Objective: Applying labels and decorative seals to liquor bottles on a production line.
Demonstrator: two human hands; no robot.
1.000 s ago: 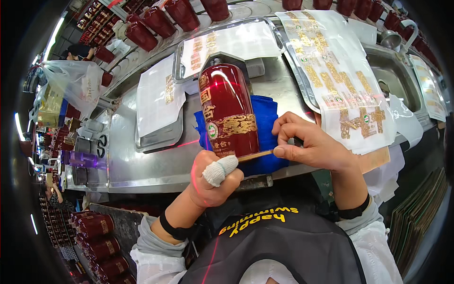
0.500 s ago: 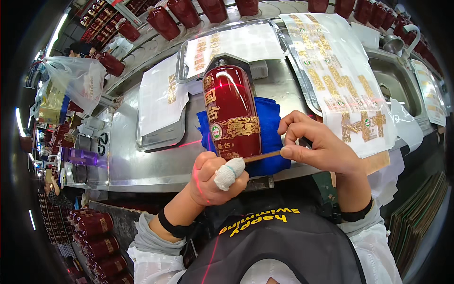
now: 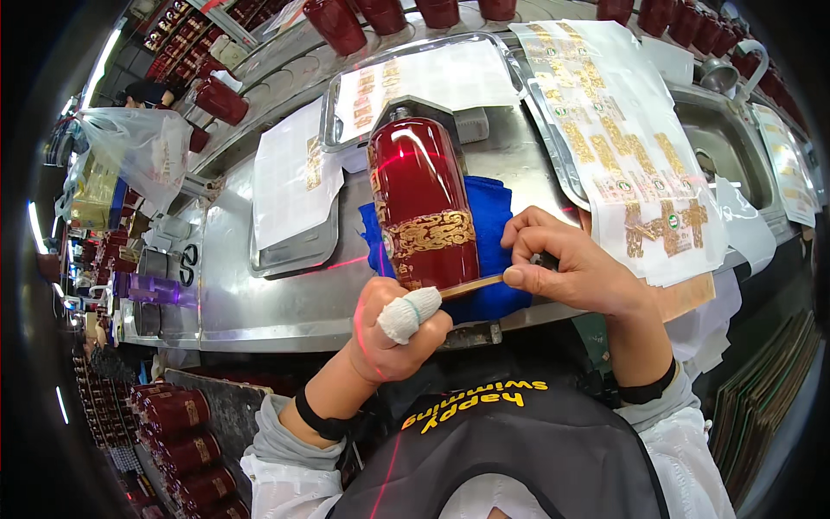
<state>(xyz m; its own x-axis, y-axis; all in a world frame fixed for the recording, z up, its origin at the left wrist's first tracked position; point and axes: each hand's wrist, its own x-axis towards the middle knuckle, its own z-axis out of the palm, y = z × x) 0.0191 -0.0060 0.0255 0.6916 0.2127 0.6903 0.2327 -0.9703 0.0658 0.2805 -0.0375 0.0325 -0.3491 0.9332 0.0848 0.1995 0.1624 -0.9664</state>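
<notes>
A dark red glossy bottle [image 3: 424, 186] with gold ornament lies on a folded blue cloth [image 3: 493, 216], its base toward me. A thin tan strip [image 3: 472, 287] runs along the base edge between my hands. The fingers of my left hand [image 3: 402, 324] are closed at the strip's left end, against the bottle's base; one digit wears a white fabric cover [image 3: 410, 315]. My right hand [image 3: 571, 264] pinches the strip's other end between thumb and finger. The bottle's neck rests at a dark angular support [image 3: 432, 112]. The strip's ends are hidden in my fingers.
Gold decal sheets [image 3: 618, 147] lie on a tray at right, beside a sink [image 3: 726, 143]. White sheets on metal trays [image 3: 298, 255] lie left and behind. More red bottles [image 3: 337, 24] stand on the conveyor at the back; others [image 3: 177, 432] are stacked lower left.
The bottle has rolled to the left, carrying its large gold lettering mostly out of sight. My left hand has shifted slightly left. Bottles on the conveyor have moved right.
</notes>
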